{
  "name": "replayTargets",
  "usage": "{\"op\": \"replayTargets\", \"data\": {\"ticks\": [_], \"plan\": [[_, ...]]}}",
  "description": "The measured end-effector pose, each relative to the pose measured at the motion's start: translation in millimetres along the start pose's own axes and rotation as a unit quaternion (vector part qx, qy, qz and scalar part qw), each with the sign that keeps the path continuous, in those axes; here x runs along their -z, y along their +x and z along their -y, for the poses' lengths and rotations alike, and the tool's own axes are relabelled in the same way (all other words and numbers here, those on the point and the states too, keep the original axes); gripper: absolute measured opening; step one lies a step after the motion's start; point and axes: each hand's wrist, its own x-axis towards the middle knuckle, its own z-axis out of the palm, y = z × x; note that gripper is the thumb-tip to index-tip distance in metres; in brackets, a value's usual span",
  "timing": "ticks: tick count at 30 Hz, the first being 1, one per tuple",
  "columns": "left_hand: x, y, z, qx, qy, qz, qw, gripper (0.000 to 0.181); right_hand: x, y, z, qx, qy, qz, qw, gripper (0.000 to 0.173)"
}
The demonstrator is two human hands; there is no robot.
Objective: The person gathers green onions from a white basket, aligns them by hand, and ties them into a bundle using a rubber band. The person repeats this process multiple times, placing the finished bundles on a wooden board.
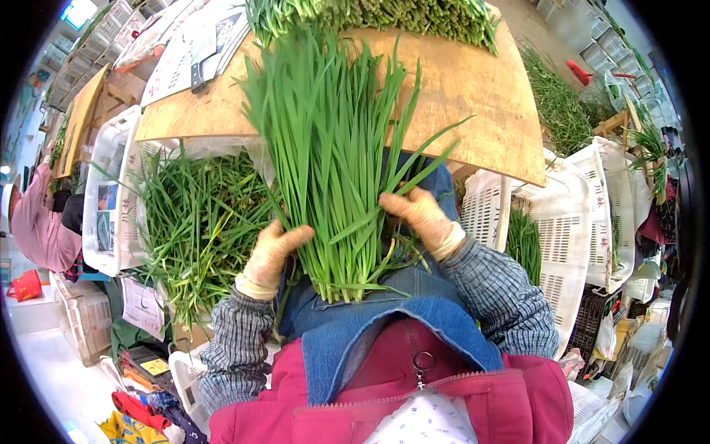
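Note:
A broad bunch of garlic chives (333, 183) stands over my lap, its pale cut ends down on the denim apron (383, 322) and its leaf tips above the table. My left hand (277, 250), in a thin glove, clasps the bunch's lower left side, thumb in front. On the other side my right hand (419, 216), gloved too, holds the bunch's right edge; some of its fingers are hidden behind leaves. A few stray leaves bend out to the right, and loose withered bits lie below that hand.
A plywood table (471, 105) fronts me, with stacked chives (377, 14) at its far side. A knife (198, 75) lies on papers. Loose leaves (205, 222) heap at left beside a white crate (113, 188). Another white crate (566, 238) holds chives. A person in pink (41, 222) is far left.

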Motion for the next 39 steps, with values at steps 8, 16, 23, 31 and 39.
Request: {"op": "replayTargets", "data": {"ticks": [8, 16, 23, 31, 39], "plan": [[-10, 89, -19, -0.156, -0.131, 0.087, 0.975, 0.058, 39, 33, 38, 0.240, 0.001, -0.126, 0.962, 0.055], [-54, 77, -22, -0.101, -0.143, 0.065, 0.982, 0.052, -22, 24, 75, 0.058, 0.017, -0.077, 0.995, 0.051], [-81, 25, -73, -0.316, 0.024, 0.026, 0.948, 0.048, -61, -4, 129, 0.275, -0.108, 0.019, 0.955, 0.064], [-27, 27, -249, -0.508, 0.175, 0.007, 0.843, 0.036, -133, 58, 265, 0.505, -0.181, 0.003, 0.844, 0.082], [-44, 38, -336, -0.541, 0.115, 0.062, 0.831, 0.045, -171, 83, 332, 0.396, -0.087, 0.103, 0.908, 0.049]]}}
